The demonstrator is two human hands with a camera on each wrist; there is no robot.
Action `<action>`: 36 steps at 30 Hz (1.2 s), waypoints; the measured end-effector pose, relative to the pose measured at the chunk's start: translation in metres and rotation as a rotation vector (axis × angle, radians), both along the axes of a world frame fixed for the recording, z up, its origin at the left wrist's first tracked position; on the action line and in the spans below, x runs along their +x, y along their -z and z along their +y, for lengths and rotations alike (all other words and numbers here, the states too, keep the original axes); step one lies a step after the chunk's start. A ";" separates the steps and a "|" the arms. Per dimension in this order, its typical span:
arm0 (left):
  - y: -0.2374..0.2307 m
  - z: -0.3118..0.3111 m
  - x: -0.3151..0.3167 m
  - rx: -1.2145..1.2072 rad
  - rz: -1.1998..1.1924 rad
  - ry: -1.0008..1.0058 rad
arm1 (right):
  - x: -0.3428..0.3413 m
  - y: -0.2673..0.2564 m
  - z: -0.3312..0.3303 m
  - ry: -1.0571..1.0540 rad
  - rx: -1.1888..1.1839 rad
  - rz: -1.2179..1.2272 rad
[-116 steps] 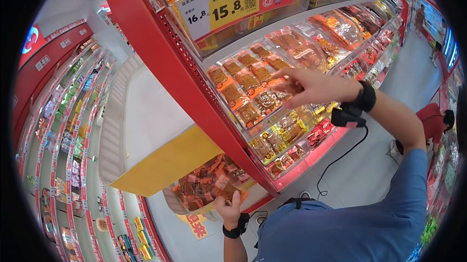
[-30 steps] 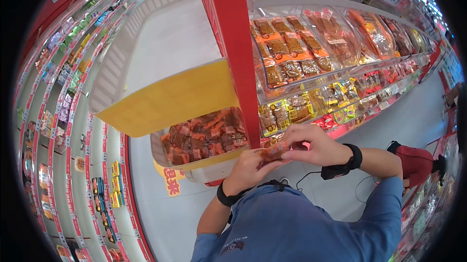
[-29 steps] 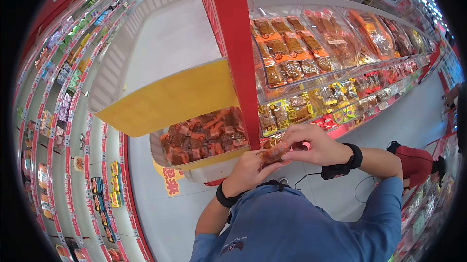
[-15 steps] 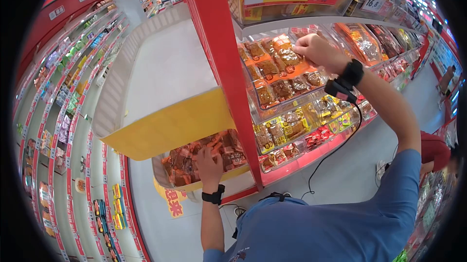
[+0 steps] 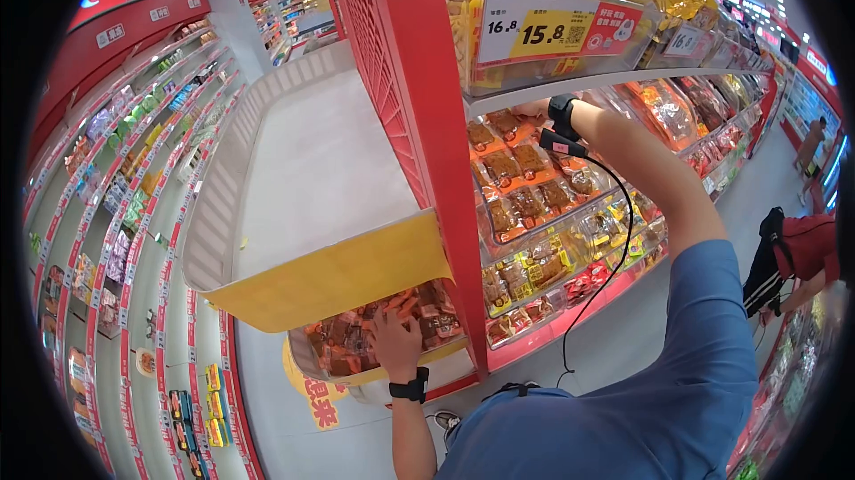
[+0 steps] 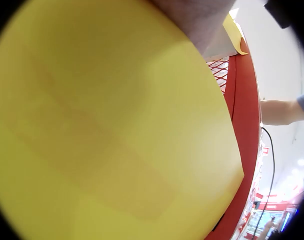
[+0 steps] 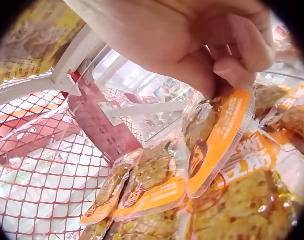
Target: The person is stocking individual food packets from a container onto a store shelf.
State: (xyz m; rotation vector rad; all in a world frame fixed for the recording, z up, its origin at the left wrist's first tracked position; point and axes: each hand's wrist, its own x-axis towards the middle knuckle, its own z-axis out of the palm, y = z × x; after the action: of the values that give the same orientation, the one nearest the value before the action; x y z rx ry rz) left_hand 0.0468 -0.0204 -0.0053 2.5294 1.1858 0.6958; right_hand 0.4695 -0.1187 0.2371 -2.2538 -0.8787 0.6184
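Observation:
In the right wrist view my right hand (image 7: 227, 55) pinches the top of a clear snack packet (image 7: 219, 145) with an orange label, holding it upright at the back of a row of similar packets (image 7: 152, 185). The head view shows this hand (image 5: 533, 108) reaching under the upper shelf, its fingers partly hidden, over the clear tray (image 5: 525, 235) of orange-labelled packets. My left hand (image 5: 396, 342) rests with fingers spread on loose reddish-brown packets (image 5: 343, 351) in the lower bin (image 5: 298, 351). The left wrist view is mostly filled by a yellow panel (image 6: 117, 125).
A red upright post (image 5: 414, 97) divides the bin from the shelving. Above the right hand hangs a price sign (image 5: 552, 30). A black cable (image 5: 614, 275) trails from the right wrist. Another person (image 5: 797, 253) bends at the far right. A white basket top (image 5: 321, 159) stands left.
Both hands held a packet together a second ago; they have since separated. The left hand went to the lower bin, and the right hand reached the tray and moved farther back in it.

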 end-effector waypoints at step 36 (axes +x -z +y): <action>-0.067 0.059 0.067 -0.527 0.233 0.553 | -0.140 0.015 -0.129 -0.123 0.500 -0.878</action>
State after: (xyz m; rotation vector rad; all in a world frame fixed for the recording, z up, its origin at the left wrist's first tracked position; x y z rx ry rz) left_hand 0.1136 0.0381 0.0620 2.3334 0.5613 -0.0464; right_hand 0.3291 -0.2476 0.2224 -1.9665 -1.3913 -0.5658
